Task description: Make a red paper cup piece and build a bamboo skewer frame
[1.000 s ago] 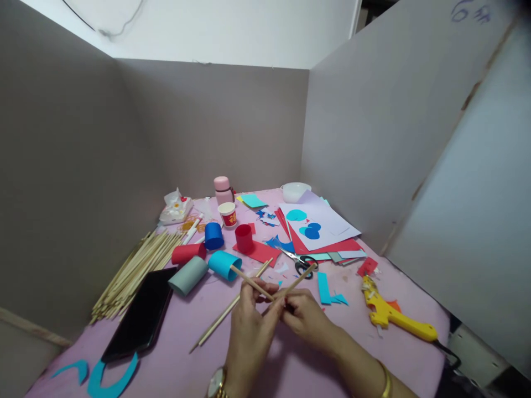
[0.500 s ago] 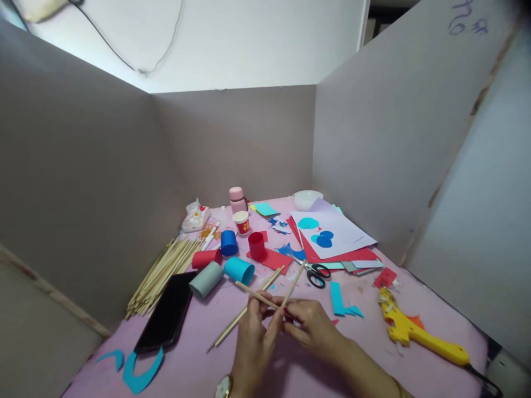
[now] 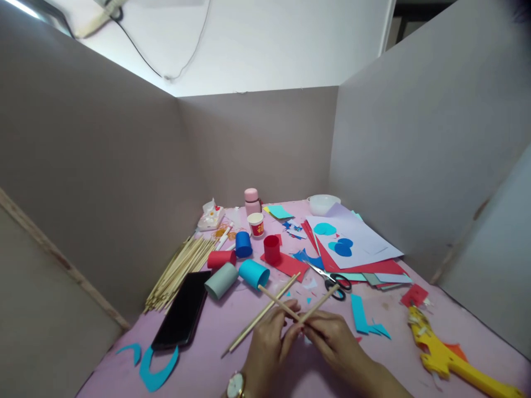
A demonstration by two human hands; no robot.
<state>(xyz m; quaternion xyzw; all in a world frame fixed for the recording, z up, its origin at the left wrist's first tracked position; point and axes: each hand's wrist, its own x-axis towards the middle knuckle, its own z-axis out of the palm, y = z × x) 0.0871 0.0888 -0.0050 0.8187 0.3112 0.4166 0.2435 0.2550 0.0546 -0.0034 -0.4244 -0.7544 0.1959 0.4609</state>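
My left hand and my right hand meet fingertip to fingertip above the front middle of the table. A thin wooden stick slants up to the left from my left fingers. Another wooden stick length slants up to the right from my right fingers. Together they form a wide V at the fingertips; I cannot tell whether the two are joined there. Both hands are closed in a pinch. Just left of them, a pair of longer sticks lies on the pink tabletop.
A black phone and a bundle of sticks lie left. Coloured paper tubes, scissors and paper sheets spread behind the hands. At right rests a yellow glue gun. Grey panels surround the table.
The view has swung left, so things appear farther right. The held sticks have spread from a narrower crossing into a wider V, both hands still pinching.
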